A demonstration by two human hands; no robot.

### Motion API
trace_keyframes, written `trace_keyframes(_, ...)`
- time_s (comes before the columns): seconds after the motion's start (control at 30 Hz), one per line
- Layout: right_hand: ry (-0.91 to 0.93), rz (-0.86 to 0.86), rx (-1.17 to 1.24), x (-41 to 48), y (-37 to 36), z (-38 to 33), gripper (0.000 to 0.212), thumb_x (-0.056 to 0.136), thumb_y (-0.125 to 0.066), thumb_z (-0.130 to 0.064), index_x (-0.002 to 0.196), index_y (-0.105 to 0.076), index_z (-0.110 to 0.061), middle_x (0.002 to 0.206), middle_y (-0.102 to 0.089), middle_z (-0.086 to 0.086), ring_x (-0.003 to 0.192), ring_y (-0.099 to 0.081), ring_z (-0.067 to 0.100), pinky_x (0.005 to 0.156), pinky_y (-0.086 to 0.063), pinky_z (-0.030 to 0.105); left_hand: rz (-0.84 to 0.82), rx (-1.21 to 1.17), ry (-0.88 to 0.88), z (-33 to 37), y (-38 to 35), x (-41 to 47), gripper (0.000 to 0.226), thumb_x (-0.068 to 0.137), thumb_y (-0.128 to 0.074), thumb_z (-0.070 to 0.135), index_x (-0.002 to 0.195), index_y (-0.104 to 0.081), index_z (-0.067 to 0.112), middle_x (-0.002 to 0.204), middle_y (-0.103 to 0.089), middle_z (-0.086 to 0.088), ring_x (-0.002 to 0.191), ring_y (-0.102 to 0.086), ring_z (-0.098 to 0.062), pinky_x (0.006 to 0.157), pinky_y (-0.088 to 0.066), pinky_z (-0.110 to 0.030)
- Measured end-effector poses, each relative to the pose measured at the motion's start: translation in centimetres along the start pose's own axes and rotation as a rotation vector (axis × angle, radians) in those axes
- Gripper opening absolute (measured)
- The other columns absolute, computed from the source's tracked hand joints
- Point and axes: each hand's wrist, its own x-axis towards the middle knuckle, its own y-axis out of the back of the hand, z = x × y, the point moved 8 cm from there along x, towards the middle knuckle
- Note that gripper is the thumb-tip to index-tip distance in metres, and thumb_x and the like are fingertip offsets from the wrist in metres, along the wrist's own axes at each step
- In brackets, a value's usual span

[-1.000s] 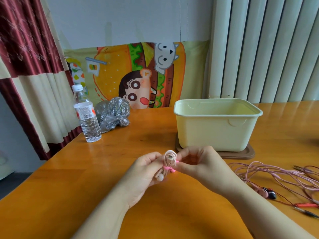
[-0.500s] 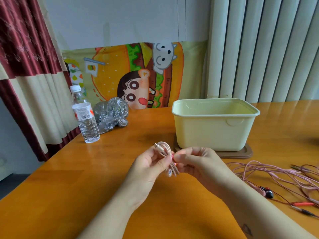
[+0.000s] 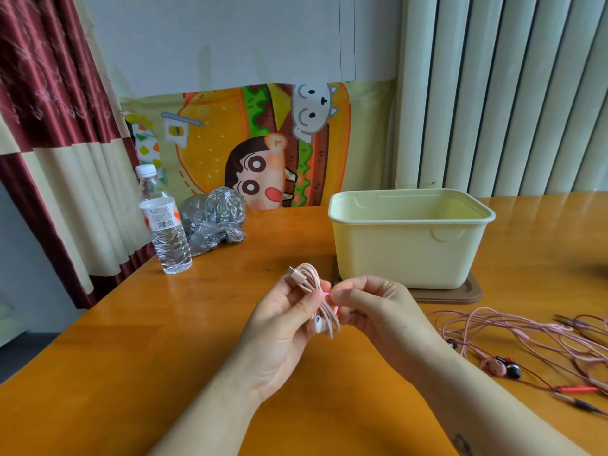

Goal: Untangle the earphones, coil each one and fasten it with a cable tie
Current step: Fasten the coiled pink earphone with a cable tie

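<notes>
The left hand (image 3: 283, 327) is held up over the orange-brown wooden bench (image 3: 148, 357). Its grip is closed round a coil of pale pink earphone cord (image 3: 311, 284). A small pink plug (image 3: 293, 275) sticks out at the top of the coil, and a white earbud (image 3: 318, 324) hangs at the bottom. The right hand (image 3: 371, 307) is just beside the left one. Its grip pinches a bright pink cable tie (image 3: 329, 294) at the middle of the coil.

The coil is up in the air, in front of a pale yellow plastic box (image 3: 408, 251). The box is open on top and stands on a flat brown lid (image 3: 467, 296).

On the bench to the right lies a heap of tangled pink and dark red earphone cords (image 3: 513, 327), apart from both hands. A pink earbud (image 3: 495, 366) and a black earbud (image 3: 513, 371) lie side by side at its near edge.

Far to the left, a clear plastic water bottle with a white cap (image 3: 166, 238) stands upright. A crumpled clear plastic bag (image 3: 214, 218) sits just beside it. Behind them hangs a cartoon cloth with a big burger (image 3: 263, 143). A red and cream curtain (image 3: 49, 126) is on the left and white blinds (image 3: 510, 93) are on the right.
</notes>
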Motion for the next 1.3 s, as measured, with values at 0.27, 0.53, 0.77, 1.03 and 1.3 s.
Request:
trace_keyframes(0.27, -0.082, -0.073, -0.052, 0.3, 0.4, 0.9, 0.018, 0.081, -0.067, -0.006, 0.098, -0.07, 0.0, 0.08, -0.065, 0.015, 0.072, -0.058, 0.024, 0.076, -0.052, 0.034, -0.038, 0.338, -0.023, -0.2, 0.2, -0.1, 0.035, 0.076, -0.064, 0.018, 0.111, -0.06, 0.016, 0.096, -0.068, 0.001, 0.083, -0.068, -0.017, 0.078, -0.052, -0.04)
trace_keyframes(0.53, -0.042, -0.092, -0.167, 0.4, 0.9, 0.2, 0.034, 0.082, -0.062, -0.035, 0.085, -0.073, -0.003, 0.078, -0.065, 0.018, 0.076, -0.06, 0.028, 0.082, -0.053, 0.04, -0.055, 0.199, 0.075, -1.1, 0.2, -0.1, 0.044, 0.075, -0.064, 0.01, 0.118, -0.057, 0.014, 0.097, -0.069, -0.013, 0.087, -0.063, -0.025, 0.073, -0.055, -0.028)
trace_keyframes(0.77, 0.021, -0.164, -0.407, 0.0, 0.2, -0.6, 0.03, 0.083, -0.066, -0.026, 0.11, -0.069, -0.015, 0.094, -0.074, 0.003, 0.089, -0.07, 0.018, 0.082, -0.056, 0.029, -0.003, 0.091, 0.116, -1.2, 0.9, 0.1, 0.051, 0.073, -0.066, 0.007, 0.122, -0.054, 0.013, 0.104, -0.069, -0.019, 0.094, -0.055, -0.033, 0.09, -0.044, -0.042)
trace_keyframes(1.03, 0.059, -0.119, -0.374, 0.0, 0.7, -1.1, 0.015, 0.077, -0.072, -0.009, 0.092, -0.074, -0.007, 0.08, -0.074, 0.01, 0.069, -0.068, 0.015, 0.066, -0.053, 0.02, -0.04, 0.328, 0.053, -0.7, 0.9, 0.2, 0.036, 0.085, -0.062, 0.005, 0.117, -0.057, 0.02, 0.102, -0.072, -0.004, 0.09, -0.067, -0.022, 0.084, -0.052, -0.036)
trace_keyframes(1.3, -0.043, -0.174, -0.258, -0.2, 0.5, -0.5, 0.019, 0.076, -0.068, -0.02, 0.091, -0.075, -0.012, 0.091, -0.073, 0.015, 0.081, -0.068, 0.022, 0.082, -0.056, 0.032, -0.038, 0.455, -0.055, -0.1, 0.6, 0.3, 0.039, 0.08, -0.067, 0.014, 0.117, -0.058, 0.022, 0.105, -0.071, 0.004, 0.098, -0.067, -0.013, 0.077, -0.053, -0.024)
